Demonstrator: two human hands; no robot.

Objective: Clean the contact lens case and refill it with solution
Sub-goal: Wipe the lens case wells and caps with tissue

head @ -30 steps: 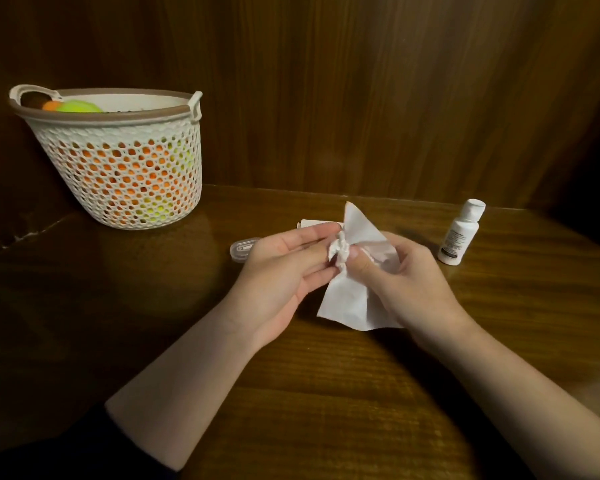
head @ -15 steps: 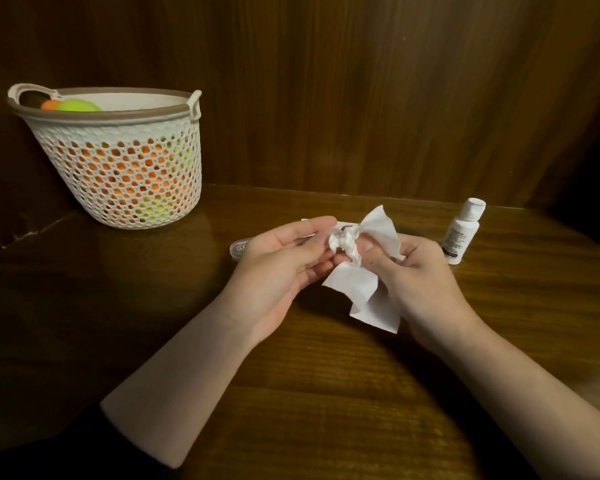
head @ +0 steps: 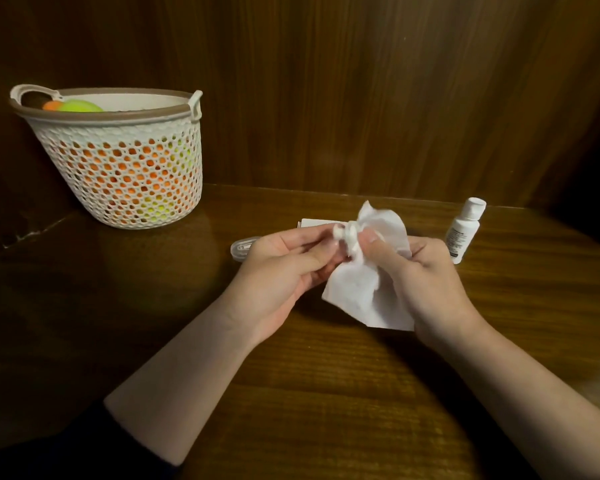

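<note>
**Tissue twisted into the case, bottle capped at the side**

Both hands are raised just above the counter [head: 326, 410]. The left hand [head: 278, 271] has its fingers [head: 302, 237] curled round something small that is almost wholly hidden; judging by the task it is the case or one part of it, but I cannot tell which. The right hand [head: 426, 271] pinches a white tissue [head: 361, 289], its twisted tip pressed against what the left hand holds, the rest hanging down.

A clear oblong piece [head: 241, 249] lies on the counter just beyond the left hand, long axis running left to right, partly hidden by the fingers; it may be a part of the case or its lid. A white folded item [head: 316, 223] lies behind the hands.

Risks: the thin tissue could tear or shed lint inside the well if twisted hard. The small held part could slip from the left fingers. The bottle [head: 463, 233] stands near the right wrist, cap on, leaning slightly in this wide view; a careless sweep could topple it.
</note>
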